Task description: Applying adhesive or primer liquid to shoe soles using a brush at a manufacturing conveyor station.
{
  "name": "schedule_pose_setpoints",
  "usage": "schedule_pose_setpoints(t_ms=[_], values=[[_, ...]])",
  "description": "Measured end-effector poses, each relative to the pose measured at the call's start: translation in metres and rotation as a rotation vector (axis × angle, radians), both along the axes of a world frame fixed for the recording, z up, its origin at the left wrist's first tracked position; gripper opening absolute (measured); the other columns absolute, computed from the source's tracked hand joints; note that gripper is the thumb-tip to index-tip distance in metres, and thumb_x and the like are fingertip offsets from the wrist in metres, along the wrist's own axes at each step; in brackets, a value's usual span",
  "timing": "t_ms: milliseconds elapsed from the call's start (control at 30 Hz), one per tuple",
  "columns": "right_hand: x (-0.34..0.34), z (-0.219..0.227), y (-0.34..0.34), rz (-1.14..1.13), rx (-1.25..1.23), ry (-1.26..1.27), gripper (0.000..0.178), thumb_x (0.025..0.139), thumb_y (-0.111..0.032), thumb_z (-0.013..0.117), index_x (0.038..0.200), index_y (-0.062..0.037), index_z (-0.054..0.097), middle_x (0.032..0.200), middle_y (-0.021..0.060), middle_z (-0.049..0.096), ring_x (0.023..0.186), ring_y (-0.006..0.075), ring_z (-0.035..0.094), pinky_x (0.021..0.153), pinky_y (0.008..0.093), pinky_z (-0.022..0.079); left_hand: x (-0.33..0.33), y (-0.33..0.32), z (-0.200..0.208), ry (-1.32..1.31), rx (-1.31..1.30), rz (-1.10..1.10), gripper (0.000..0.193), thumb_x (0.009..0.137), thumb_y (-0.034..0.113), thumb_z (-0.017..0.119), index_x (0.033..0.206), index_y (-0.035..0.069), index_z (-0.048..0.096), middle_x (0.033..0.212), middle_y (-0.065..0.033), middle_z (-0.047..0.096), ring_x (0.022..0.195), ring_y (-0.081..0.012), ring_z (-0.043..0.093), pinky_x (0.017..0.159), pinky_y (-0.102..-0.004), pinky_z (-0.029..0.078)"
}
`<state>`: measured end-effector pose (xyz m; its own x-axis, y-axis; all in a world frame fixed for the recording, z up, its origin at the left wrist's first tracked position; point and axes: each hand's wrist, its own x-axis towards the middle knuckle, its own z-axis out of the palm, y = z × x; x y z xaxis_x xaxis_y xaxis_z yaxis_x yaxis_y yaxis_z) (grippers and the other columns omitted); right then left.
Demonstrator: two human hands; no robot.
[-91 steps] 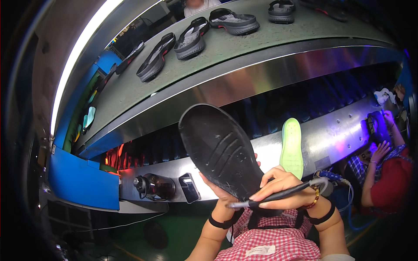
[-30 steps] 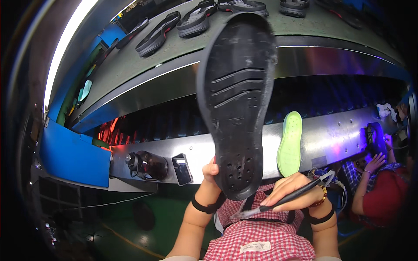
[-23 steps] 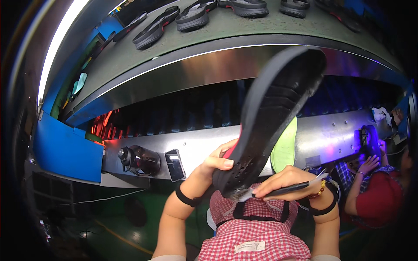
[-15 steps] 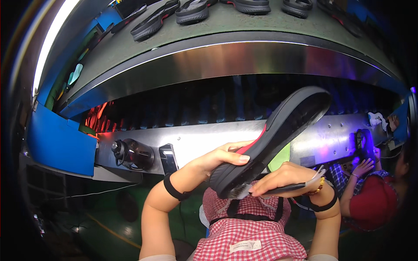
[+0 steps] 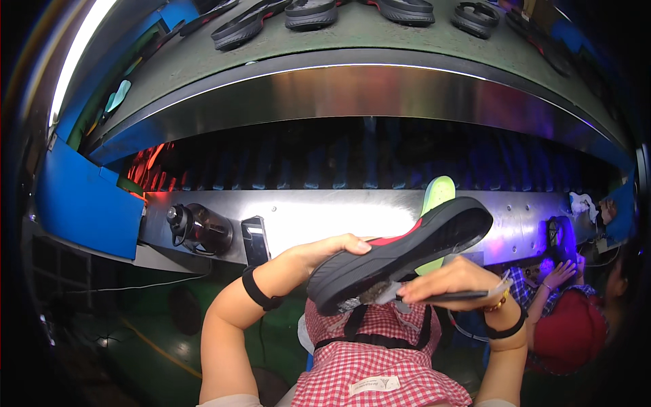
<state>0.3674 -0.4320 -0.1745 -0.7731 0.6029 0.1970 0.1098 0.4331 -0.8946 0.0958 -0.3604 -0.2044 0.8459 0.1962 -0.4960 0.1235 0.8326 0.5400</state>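
Note:
In my left hand [image 5: 332, 249] is a black shoe sole [image 5: 400, 252] with a red strip along its side, tilted so that its hollow inside faces right and toward me. The thumb lies on its sidewall; the other fingers are mostly hidden. My right hand [image 5: 451, 281] grips a brush [image 5: 461, 296] with a dark handle. Its pale bristles touch the inside of the sole near the heel, where the surface looks whitish and wet. Behind the sole, a yellow-green insole [image 5: 439, 191] rests partly hidden on the metal ledge [image 5: 325, 211].
Several black soles [image 5: 312, 15] lie on the green conveyor belt [image 5: 366, 37] beyond the ledge. To my left stand a dark bottle [image 5: 203, 229] and a phone [image 5: 255, 241]. At the right, another person in a red garment [image 5: 569, 325] works at the ledge.
The sole's toe has swung down toward me, uncovering more of the yellow-green insole. The brush bristles sit farther in from the heel edge. Soles on the belt have shifted slightly right.

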Motion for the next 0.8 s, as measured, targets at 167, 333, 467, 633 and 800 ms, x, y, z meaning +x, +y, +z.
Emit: schedule_pose_setpoints(t_ms=[167,333,467,633,800], values=[[0.003,-0.001,-0.009,-0.156,0.014,0.095,0.017,0.077,-0.001,0.071,0.094,-0.0025,0.071,0.1,0.0145,0.07,0.093,0.0266,0.069,0.079,0.0315,0.056,-0.012,-0.006,-0.002,-0.137,-0.16,0.093,0.071,0.08,0.038,0.048,0.138,-0.001,0.041,0.129,-0.0233,0.054,0.106,-0.0312,0.063,0.093,-0.0385,0.05],[0.01,-0.008,-0.013,-0.068,0.055,0.146,0.022,0.074,0.002,0.073,0.096,-0.0016,0.07,0.103,0.0165,0.069,0.089,0.0265,0.07,0.076,0.0309,0.057,-0.022,-0.008,-0.003,-0.133,-0.044,0.147,0.077,0.076,0.043,0.052,0.139,0.001,0.041,0.132,-0.0227,0.052,0.111,-0.0316,0.06,0.096,-0.0395,0.046],[0.012,-0.018,-0.012,-0.312,0.079,0.152,0.022,0.073,0.002,0.075,0.094,-0.0023,0.071,0.101,0.016,0.07,0.09,0.0259,0.07,0.077,0.0311,0.057,-0.032,-0.015,0.002,-0.125,-0.086,0.244,0.074,0.077,0.042,0.055,0.137,0.0,0.043,0.131,-0.0196,0.053,0.109,-0.0283,0.06,0.096,-0.0376,0.046],[0.02,-0.028,-0.014,-0.397,-0.08,0.143,0.023,0.076,0.002,0.072,0.098,-0.0033,0.07,0.105,0.016,0.069,0.095,0.0244,0.069,0.082,0.0315,0.056,-0.044,-0.018,0.01,-0.053,-0.046,0.363,0.068,0.083,0.04,0.053,0.136,-0.001,0.044,0.131,-0.0191,0.054,0.109,-0.027,0.06,0.098,-0.0362,0.044],[0.014,-0.022,-0.015,-0.381,-0.145,0.079,0.02,0.076,0.001,0.073,0.096,-0.0008,0.071,0.101,0.0158,0.07,0.094,0.0242,0.069,0.082,0.0319,0.056,-0.056,-0.026,0.019,-0.097,-0.034,0.487,0.063,0.087,0.038,0.053,0.135,-0.002,0.045,0.13,-0.0191,0.054,0.11,-0.0261,0.059,0.1,-0.0348,0.043]])
